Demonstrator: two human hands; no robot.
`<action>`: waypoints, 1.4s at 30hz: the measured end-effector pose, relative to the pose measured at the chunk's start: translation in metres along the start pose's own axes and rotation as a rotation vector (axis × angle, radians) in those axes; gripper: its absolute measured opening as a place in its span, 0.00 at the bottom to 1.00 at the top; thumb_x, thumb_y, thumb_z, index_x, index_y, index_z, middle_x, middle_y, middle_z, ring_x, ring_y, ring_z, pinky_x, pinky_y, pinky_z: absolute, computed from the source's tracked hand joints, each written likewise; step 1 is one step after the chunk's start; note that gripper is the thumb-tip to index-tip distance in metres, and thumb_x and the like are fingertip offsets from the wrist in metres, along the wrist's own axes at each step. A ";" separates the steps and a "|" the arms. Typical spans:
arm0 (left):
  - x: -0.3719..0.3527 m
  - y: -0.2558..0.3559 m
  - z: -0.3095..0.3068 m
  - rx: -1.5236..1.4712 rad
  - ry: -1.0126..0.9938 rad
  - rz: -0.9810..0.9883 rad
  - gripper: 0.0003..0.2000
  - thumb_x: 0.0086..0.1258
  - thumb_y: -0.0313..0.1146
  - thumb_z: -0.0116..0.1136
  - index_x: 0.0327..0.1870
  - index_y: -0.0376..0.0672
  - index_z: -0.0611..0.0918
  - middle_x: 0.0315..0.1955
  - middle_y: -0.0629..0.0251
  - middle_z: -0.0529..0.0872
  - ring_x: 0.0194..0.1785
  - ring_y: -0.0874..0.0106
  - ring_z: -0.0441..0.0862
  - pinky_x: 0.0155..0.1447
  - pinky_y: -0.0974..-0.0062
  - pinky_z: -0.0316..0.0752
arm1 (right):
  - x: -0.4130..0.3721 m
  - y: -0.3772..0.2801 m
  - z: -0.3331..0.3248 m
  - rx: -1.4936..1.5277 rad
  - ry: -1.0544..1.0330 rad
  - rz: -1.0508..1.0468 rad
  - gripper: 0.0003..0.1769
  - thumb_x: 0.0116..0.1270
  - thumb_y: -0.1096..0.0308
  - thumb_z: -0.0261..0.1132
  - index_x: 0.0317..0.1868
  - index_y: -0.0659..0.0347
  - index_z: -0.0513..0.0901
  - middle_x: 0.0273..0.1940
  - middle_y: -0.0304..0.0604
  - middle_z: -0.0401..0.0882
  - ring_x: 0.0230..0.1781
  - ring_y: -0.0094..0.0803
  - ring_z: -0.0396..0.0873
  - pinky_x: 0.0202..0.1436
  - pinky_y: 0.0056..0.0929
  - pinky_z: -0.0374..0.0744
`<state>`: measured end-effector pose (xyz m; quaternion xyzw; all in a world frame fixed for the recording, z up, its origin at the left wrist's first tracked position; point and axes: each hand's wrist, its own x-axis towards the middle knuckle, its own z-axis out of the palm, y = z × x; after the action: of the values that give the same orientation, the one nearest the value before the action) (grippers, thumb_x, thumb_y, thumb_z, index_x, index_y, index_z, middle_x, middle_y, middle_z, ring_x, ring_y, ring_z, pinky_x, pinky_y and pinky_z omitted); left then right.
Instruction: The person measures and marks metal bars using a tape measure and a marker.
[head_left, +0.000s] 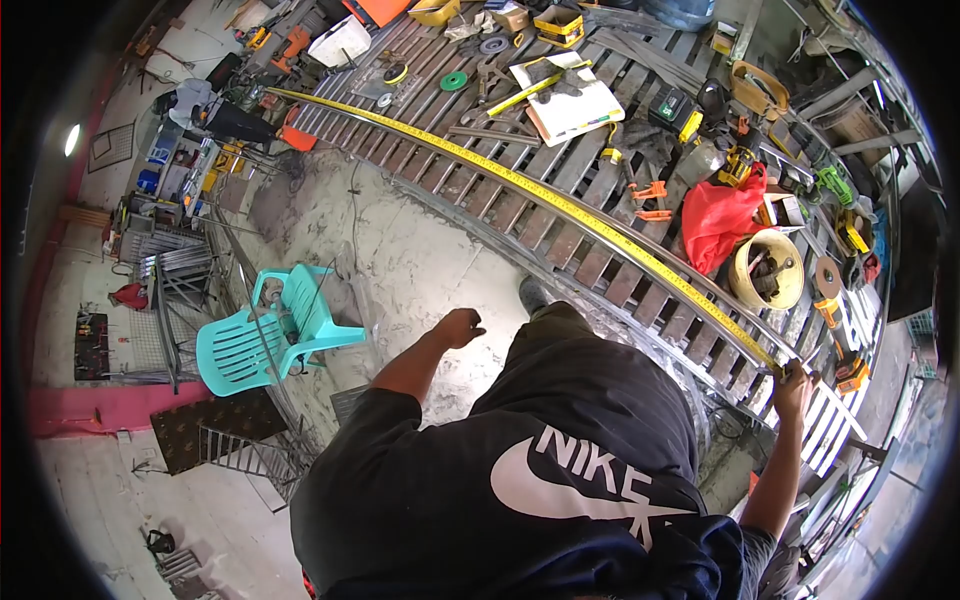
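Observation:
A long yellow measuring tape is stretched along a metal bar across the slatted metal bench. My right hand is closed at the tape's near end, at the right edge of the bench. Away from the bench, my left hand hangs over the floor with its fingers curled; whether anything is in them is too small to tell. The far end of the tape lies near an orange object at the upper left.
On the bench are a notebook, a red bag, a bucket of tools, a green disc and power tools. A turquoise chair stands on the floor at left. Another person is at the upper left.

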<state>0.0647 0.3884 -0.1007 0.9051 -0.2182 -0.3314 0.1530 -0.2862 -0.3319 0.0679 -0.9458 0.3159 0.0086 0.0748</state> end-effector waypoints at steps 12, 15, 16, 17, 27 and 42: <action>0.097 0.098 -0.167 -0.058 0.736 0.298 0.10 0.74 0.29 0.71 0.50 0.38 0.85 0.47 0.50 0.89 0.50 0.46 0.87 0.54 0.51 0.82 | 0.007 0.001 0.012 0.018 0.005 0.013 0.16 0.69 0.58 0.79 0.34 0.59 0.83 0.31 0.49 0.86 0.37 0.53 0.85 0.69 0.56 0.67; 0.130 0.094 -0.208 -0.013 0.728 0.324 0.13 0.71 0.28 0.73 0.54 0.39 0.85 0.52 0.52 0.89 0.58 0.49 0.85 0.61 0.54 0.81 | 0.005 0.007 0.024 0.046 0.083 -0.009 0.16 0.67 0.60 0.79 0.33 0.58 0.81 0.27 0.48 0.84 0.35 0.54 0.84 0.63 0.54 0.72; 0.141 0.093 -0.220 0.048 0.741 0.336 0.14 0.71 0.28 0.73 0.56 0.39 0.86 0.54 0.53 0.89 0.60 0.50 0.85 0.64 0.55 0.81 | 0.006 0.010 0.028 0.064 0.080 0.012 0.16 0.67 0.59 0.79 0.33 0.59 0.81 0.28 0.49 0.84 0.35 0.54 0.84 0.61 0.54 0.73; 0.151 0.091 -0.230 0.108 0.753 0.347 0.16 0.71 0.28 0.74 0.57 0.40 0.86 0.56 0.53 0.89 0.62 0.50 0.84 0.66 0.55 0.80 | 0.005 0.013 0.031 0.081 0.075 0.034 0.16 0.67 0.59 0.79 0.34 0.59 0.82 0.28 0.49 0.85 0.36 0.55 0.84 0.59 0.54 0.74; 0.203 0.077 -0.283 0.254 0.465 0.298 0.16 0.74 0.34 0.73 0.61 0.46 0.90 0.63 0.64 0.89 0.69 0.52 0.81 0.80 0.57 0.71 | 0.001 0.008 0.027 0.051 0.098 -0.084 0.16 0.70 0.62 0.79 0.38 0.62 0.80 0.29 0.51 0.82 0.33 0.55 0.83 0.41 0.52 0.78; 0.057 0.109 -0.182 0.060 0.745 0.178 0.40 0.73 0.34 0.73 0.84 0.40 0.66 0.85 0.49 0.61 0.84 0.45 0.65 0.85 0.51 0.67 | 0.030 -0.260 -0.041 0.035 -0.121 -0.105 0.14 0.72 0.62 0.66 0.45 0.67 0.86 0.38 0.63 0.91 0.40 0.62 0.91 0.63 0.57 0.81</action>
<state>0.1931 0.2906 0.0480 0.9451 -0.2351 0.0414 0.2232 -0.1079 -0.1508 0.1417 -0.9574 0.2607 0.0563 0.1104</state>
